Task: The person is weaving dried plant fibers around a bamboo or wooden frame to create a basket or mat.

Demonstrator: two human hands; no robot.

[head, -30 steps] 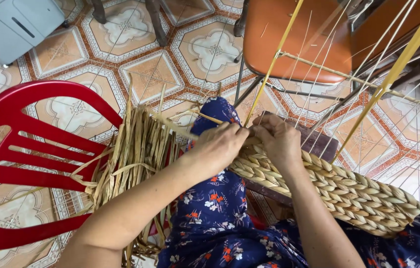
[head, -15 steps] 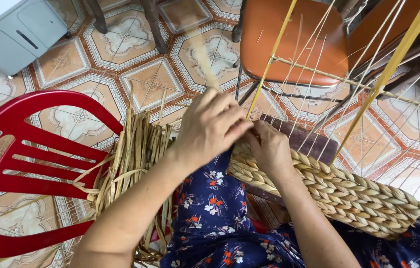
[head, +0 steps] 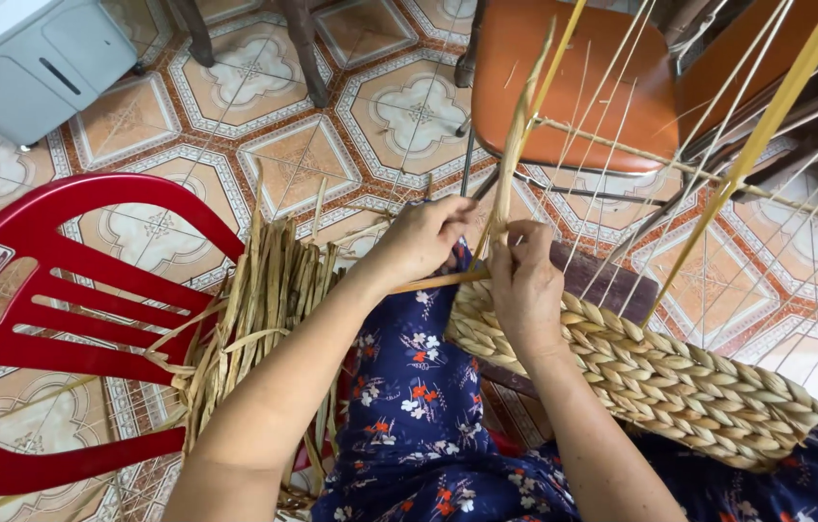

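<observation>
Lying loose beside the red plastic chair (head: 51, 319), a bundle of dried tan reeds (head: 259, 319); left hand (head: 423, 242) and right hand (head: 525, 290) both pinched shut on one upright straw-coloured strand (head: 515, 145) above the braided straw panel (head: 660, 377) on the lap. Best kept taut, tucked tight.

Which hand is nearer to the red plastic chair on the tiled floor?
Left. The left hand sits just past the dried straw bundle that lies against the red plastic chair; the right hand is farther off, resting on the braided straw weave.
</observation>
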